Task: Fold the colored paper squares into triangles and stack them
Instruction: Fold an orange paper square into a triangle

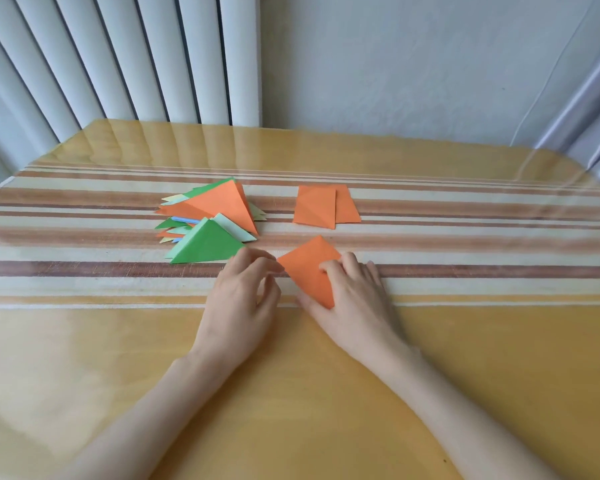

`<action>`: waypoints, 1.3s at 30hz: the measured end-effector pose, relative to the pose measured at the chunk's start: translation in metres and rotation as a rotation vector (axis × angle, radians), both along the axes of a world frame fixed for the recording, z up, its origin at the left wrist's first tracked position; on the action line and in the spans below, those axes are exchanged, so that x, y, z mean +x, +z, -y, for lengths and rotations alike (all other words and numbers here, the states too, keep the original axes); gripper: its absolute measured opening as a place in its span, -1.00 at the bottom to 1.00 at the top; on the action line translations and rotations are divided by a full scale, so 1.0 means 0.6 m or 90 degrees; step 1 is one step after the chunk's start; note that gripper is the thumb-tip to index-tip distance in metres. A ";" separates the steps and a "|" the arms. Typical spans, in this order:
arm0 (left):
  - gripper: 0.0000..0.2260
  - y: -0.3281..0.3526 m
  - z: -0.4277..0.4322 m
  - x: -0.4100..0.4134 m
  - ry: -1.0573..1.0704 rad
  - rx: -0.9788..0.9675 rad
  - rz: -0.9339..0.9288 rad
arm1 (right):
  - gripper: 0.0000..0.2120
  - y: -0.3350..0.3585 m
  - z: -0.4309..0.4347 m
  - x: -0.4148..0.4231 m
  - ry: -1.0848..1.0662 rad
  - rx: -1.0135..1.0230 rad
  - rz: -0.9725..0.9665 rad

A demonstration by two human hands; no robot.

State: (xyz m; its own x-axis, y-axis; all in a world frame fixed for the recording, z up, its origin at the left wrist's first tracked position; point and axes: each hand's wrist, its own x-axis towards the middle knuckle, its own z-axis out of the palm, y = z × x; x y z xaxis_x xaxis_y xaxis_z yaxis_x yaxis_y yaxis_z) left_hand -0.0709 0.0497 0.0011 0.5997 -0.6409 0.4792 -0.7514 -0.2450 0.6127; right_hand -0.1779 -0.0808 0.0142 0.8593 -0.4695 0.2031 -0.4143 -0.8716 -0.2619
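Where the striped table (465, 271) lay nearest, one orange paper (307, 268) (creased, set corner-up) sat between both hands. The right hand (357, 299) gripped its right side, bent fingers on top, thumb at the near corner. The left hand (239, 299), loosely curled, touched its left corner. Behind: two overlapping orange squares (326, 209); one heap of folded triangles (219, 209), mixed colours.

Orange paper (309, 268) on striped table (465, 271) — right hand (357, 299) holds its right side, left hand (243, 296) curled at its left corner. Beyond: triangle pile (215, 209) left, orange squares (326, 209) right.
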 end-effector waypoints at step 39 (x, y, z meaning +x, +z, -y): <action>-0.63 0.016 -0.002 0.006 -0.014 -0.184 -0.462 | -0.68 -0.008 0.060 -0.014 0.348 0.013 0.251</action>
